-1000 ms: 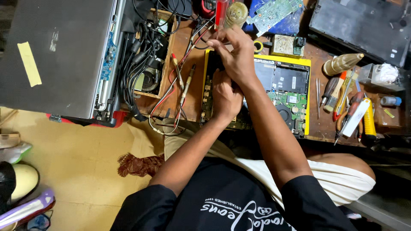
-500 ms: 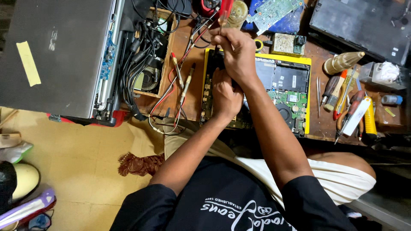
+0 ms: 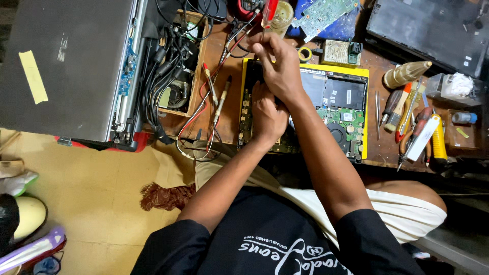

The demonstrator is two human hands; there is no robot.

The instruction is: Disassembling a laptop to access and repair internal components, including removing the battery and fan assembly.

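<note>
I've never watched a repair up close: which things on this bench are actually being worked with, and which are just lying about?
In use:
- opened laptop in its yellow frame
- red-handled screwdriver, gripped by the right hand
- left hand, resting on the laptop's board

Lying about:
- closed grey laptop
- tangle of cables
- two test probes
- hand tools at the right
- loose green circuit board

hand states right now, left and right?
Left hand: pressed down on the open laptop, holding nothing that shows.
Right hand: closed around a red-handled screwdriver, held upright over the laptop.
</note>
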